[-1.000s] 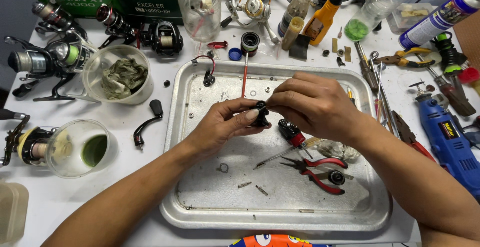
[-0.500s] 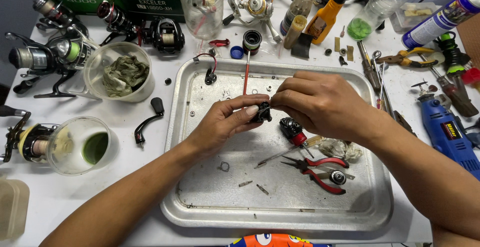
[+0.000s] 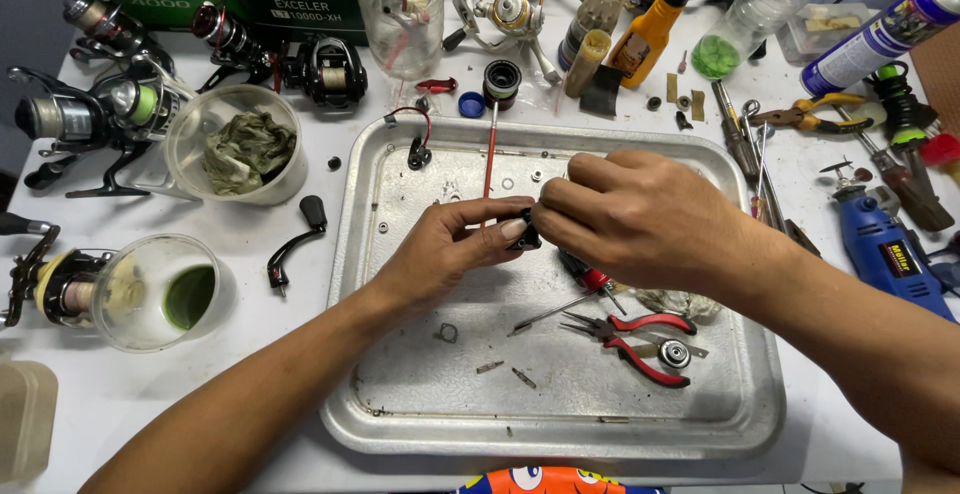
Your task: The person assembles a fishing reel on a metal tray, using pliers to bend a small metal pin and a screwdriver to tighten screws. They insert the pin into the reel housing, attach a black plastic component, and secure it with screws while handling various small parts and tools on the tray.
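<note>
Over the middle of the metal tray (image 3: 420,434), left hand (image 3: 450,249) and right hand (image 3: 630,219) both pinched shut on a small black reel part (image 3: 524,234), fingertips meeting, apparently mid-fitting or loosening. Just right and nearer, red-handled pliers (image 3: 640,344) and a screwdriver (image 3: 585,274). Probably next: a steady grip and a fine twist.
</note>
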